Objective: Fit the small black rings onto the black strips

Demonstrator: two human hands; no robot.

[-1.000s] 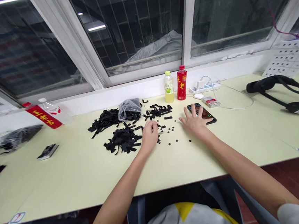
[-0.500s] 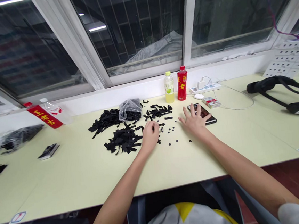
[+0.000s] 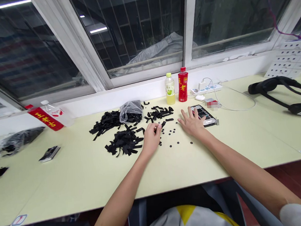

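Note:
My left hand point(image 3: 152, 136) is closed in a pinch, and a short black fabric strip point(image 3: 163, 124) sticks out at its fingertips. To its left lies a heap of black strips point(image 3: 125, 141); a second heap point(image 3: 106, 121) sits farther back. Small black round pieces point(image 3: 170, 131) are scattered on the table between my hands. My right hand point(image 3: 193, 125) is open, its fingers spread over the near left edge of a phone point(image 3: 209, 118) with a lit screen. Whether the fingertips touch the screen I cannot tell.
Behind the strips are a clear plastic bag point(image 3: 130, 112), a yellow drink bottle point(image 3: 170, 90) and a red bottle point(image 3: 183, 85). A power strip point(image 3: 214, 88) with a white cable lies at the back right, a black headset point(image 3: 283, 94) farther right. A small box point(image 3: 49, 154) lies left.
My left fingers have shifted slightly, and the strip at their tips now points more upward. My right hand has drawn slightly left, and the phone's screen shows a different picture.

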